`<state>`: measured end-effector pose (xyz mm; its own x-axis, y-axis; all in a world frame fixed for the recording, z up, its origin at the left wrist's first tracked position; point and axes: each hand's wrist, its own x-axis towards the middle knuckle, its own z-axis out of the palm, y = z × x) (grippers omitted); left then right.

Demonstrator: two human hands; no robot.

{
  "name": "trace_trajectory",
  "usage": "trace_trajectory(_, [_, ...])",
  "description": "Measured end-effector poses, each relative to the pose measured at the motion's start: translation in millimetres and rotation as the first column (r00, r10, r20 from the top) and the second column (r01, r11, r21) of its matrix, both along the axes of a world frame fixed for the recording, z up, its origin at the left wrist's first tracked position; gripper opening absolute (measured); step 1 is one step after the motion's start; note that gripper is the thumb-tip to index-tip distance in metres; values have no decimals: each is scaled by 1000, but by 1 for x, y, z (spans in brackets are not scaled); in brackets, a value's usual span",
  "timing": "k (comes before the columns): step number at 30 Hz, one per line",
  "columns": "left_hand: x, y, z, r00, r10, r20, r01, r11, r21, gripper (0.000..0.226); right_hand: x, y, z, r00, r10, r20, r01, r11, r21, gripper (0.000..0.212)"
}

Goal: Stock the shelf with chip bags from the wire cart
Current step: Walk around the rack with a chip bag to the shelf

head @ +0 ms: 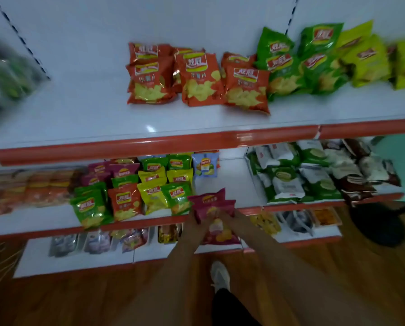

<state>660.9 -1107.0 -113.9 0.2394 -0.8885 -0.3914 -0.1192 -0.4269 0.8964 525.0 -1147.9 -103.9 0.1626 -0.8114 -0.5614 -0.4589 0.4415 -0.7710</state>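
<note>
Both hands hold magenta chip bags [212, 209] at the front edge of the middle shelf [229, 182]. My left hand [193, 220] grips their left side and my right hand [228, 217] grips their right side. At least two bags overlap in the grip, and the lowest hangs below the shelf edge. To the left on that shelf stand rows of small green, yellow, orange and magenta chip bags [135, 184]. A blue bag [205, 164] stands at the back. The wire cart is out of view.
The top shelf [79, 114] carries orange bags [196, 76], then green and yellow ones [321, 57] to the right. White, green and brown packs [314, 172] fill the middle shelf's right bay. A black round stool [375, 222] stands at right. My shoe [220, 275] is on the wooden floor.
</note>
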Motion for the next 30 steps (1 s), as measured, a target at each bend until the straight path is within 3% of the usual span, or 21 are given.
trace_trajectory(4, [0, -80, -47, 1000, -11, -8, 11, 1000, 11, 37, -15, -79, -45, 998, -26, 65, 26, 1000, 3, 36])
trace_trajectory(8, [5, -159, -95, 1000, 22, 7, -22, 999, 50, 65, -10, -153, -96, 996, -18, 90, 19, 1000, -13, 32])
trace_trajectory(10, [11, -186, -113, 997, 75, 7, -75, 995, 73, 66, -1, -180, -120, 992, -29, 119, 26, 999, 28, 43])
trace_trajectory(13, [23, -193, -113, 981, 113, 159, -126, 989, 73, 56, 12, -188, -134, 993, 97, 67, -104, 988, 113, 62])
trace_trajectory(16, [41, -171, -87, 947, 156, 280, -187, 978, 89, 46, 20, -172, -128, 985, 108, -133, -95, 991, 99, 78])
trace_trajectory(19, [64, -136, -53, 927, 179, 329, -229, 966, 122, 36, 37, -146, -103, 946, -38, -321, 47, 999, 21, 68])
trace_trajectory(21, [83, -104, -32, 917, 224, 331, -267, 960, 89, 43, 55, -127, -88, 897, -119, -425, 99, 993, -69, 70])
trace_trajectory(24, [119, -47, -6, 900, 268, 343, -284, 959, -4, 54, 98, -88, -62, 859, -46, -511, -30, 990, -139, 72])
trace_trajectory(27, [157, 30, 17, 877, 290, 383, -300, 953, -35, 46, 157, -33, -28, 845, 45, -534, -208, 946, -249, 63])
trace_trajectory(30, [196, 134, 29, 808, 394, 438, -419, 907, -43, 50, 229, 44, -12, 885, 169, -433, -321, 897, -305, 60])
